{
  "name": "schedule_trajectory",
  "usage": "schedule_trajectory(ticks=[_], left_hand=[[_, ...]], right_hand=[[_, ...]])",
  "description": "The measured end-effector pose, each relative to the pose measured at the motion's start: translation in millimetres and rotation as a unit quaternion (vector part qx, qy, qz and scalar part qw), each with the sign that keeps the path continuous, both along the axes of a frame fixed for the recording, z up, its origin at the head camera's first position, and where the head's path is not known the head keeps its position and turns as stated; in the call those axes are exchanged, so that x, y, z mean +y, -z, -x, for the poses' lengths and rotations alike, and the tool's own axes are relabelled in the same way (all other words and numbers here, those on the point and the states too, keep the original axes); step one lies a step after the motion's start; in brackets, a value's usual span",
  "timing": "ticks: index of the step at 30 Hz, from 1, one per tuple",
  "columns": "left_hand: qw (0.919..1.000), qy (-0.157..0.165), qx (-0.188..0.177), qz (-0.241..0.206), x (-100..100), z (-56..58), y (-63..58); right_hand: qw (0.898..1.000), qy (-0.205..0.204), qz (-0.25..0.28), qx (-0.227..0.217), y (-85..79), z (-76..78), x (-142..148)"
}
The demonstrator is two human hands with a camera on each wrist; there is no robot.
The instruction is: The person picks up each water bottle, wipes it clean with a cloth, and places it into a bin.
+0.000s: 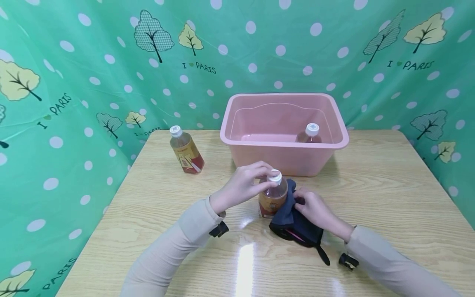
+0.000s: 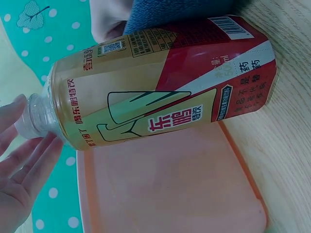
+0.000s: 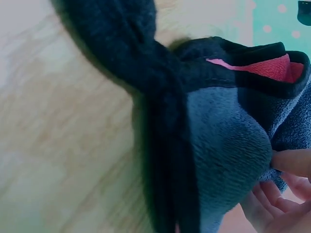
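My left hand [image 1: 243, 183] holds a plastic drink bottle [image 1: 272, 203] by its white cap, thumb and fingers around the top. The bottle stands upright on the table, its gold-and-red label facing the left wrist camera [image 2: 170, 87]. Beside it, my right hand [image 1: 313, 208] pinches a dark blue fleecy cloth [image 1: 291, 216] with black edging, a loop and a pink inner side. The cloth lies against the bottle's right side. In the right wrist view, thumb and fingertips [image 3: 289, 162] grip a fold of it.
Behind the hands stands a pink plastic bin [image 1: 274, 159] with a similar bottle [image 1: 312, 131] inside at its right. Another bottle [image 1: 188, 154] stands at the back left of the wooden table [image 1: 148, 231]. A green patterned curtain [image 1: 259, 49] hangs behind.
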State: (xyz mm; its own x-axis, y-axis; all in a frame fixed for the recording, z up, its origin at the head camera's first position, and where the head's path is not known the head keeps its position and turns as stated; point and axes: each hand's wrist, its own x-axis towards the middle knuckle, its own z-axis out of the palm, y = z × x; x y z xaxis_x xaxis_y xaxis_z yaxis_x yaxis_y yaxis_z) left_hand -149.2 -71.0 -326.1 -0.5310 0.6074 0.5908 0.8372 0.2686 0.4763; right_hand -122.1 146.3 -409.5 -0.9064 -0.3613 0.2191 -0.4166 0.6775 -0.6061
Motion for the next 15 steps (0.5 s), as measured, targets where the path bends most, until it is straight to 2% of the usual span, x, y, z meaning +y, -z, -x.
schedule_trajectory(ticks=[8,15], left_hand=[[1.0000,0.001,-0.003,-0.001,-0.5,0.3,0.2],[1.0000,-0.003,0.003,0.003,-0.8,0.1,-0.6]], right_hand=[[1.000,0.000,-0.007,-0.007,5.2,0.4,-0.7],[1.000,-0.011,0.008,0.000,-7.5,-2.4,0.7]])
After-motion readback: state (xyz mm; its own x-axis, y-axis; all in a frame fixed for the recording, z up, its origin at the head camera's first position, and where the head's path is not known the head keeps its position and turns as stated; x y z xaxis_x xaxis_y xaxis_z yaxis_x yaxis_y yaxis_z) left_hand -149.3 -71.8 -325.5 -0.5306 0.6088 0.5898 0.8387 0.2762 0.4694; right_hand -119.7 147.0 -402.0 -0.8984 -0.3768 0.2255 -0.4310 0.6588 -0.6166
